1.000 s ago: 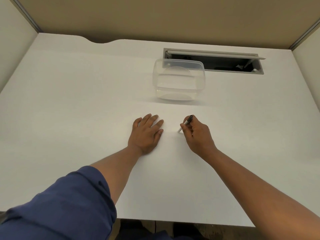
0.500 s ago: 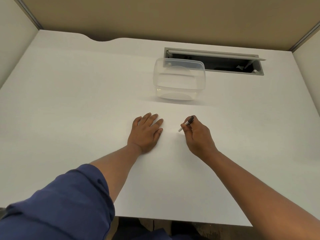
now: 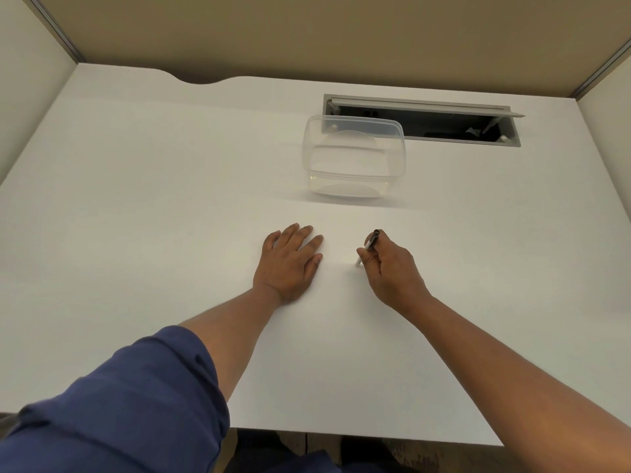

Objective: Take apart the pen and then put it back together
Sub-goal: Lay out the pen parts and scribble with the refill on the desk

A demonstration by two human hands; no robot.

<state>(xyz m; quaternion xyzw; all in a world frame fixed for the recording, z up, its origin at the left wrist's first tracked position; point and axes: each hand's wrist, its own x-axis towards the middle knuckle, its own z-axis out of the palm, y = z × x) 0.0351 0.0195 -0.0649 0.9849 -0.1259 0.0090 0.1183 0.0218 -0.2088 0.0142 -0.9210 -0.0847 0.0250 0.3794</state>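
Observation:
A slim pen (image 3: pixel 370 243) with a black upper end and a white lower end stands tilted in my right hand (image 3: pixel 389 268), its white tip down near the white desk (image 3: pixel 170 199). My right hand's fingers are closed around the pen's middle, which hides that part. My left hand (image 3: pixel 290 262) lies flat on the desk a short way to the left, palm down, fingers spread, holding nothing. The pen looks whole; no loose parts are visible.
A clear plastic container (image 3: pixel 353 158) stands beyond the hands. Behind it is an open grey cable hatch (image 3: pixel 420 119) set into the desk. Partition walls close in the back and both sides. The desk's near edge runs below my forearms.
Nearly nothing: my right hand has turned the pen slightly more upright while staying in the same spot. My left hand stays flat on the desk.

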